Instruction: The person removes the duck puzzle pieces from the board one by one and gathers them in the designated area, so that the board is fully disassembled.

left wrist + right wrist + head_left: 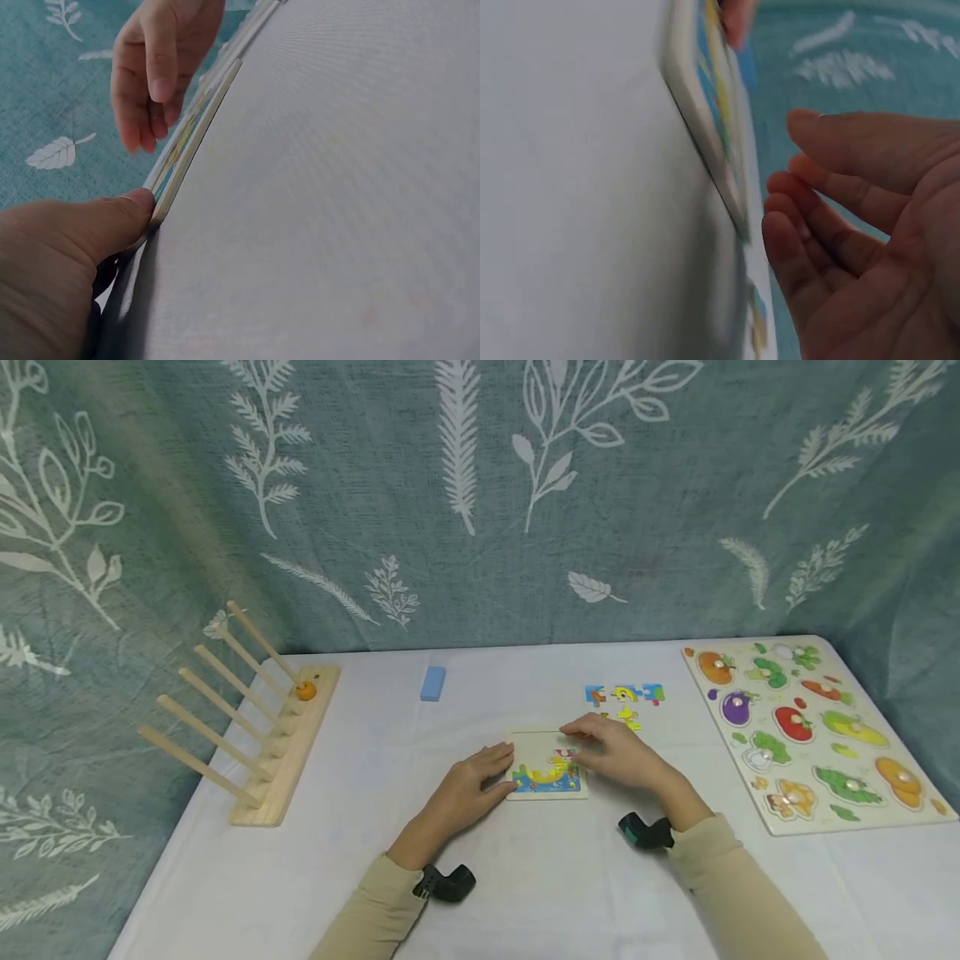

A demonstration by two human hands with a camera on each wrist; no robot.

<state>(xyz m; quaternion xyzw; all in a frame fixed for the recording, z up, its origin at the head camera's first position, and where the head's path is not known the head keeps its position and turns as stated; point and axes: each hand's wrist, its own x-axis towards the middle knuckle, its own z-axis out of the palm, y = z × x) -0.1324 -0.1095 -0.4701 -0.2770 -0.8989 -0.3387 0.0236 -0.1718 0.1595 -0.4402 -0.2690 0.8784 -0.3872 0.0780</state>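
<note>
At lower centre of the frame, the left hand (pixel 472 785), fingers loosely spread, rests along the left edge of a squarish puzzle tray (pixel 536 743), thumb at its near corner. The tray shows no clear long axis; fitted pieces (pixel 551 783) fill its lower part. The right hand (pixel 618 756) hovers at its right edge, fingers loosely bent, holding nothing visible. Loose pieces (pixel 625 693) lie just beyond that hand, up-frame, well apart from the left. Farther back, a blue block (pixel 432 683) sits upper centre-left on the worktop (pixel 247 893). No readable writing or brand.

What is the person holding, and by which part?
The left hand holds the puzzle board by its left edge; the right hand holds nothing visible.
</note>
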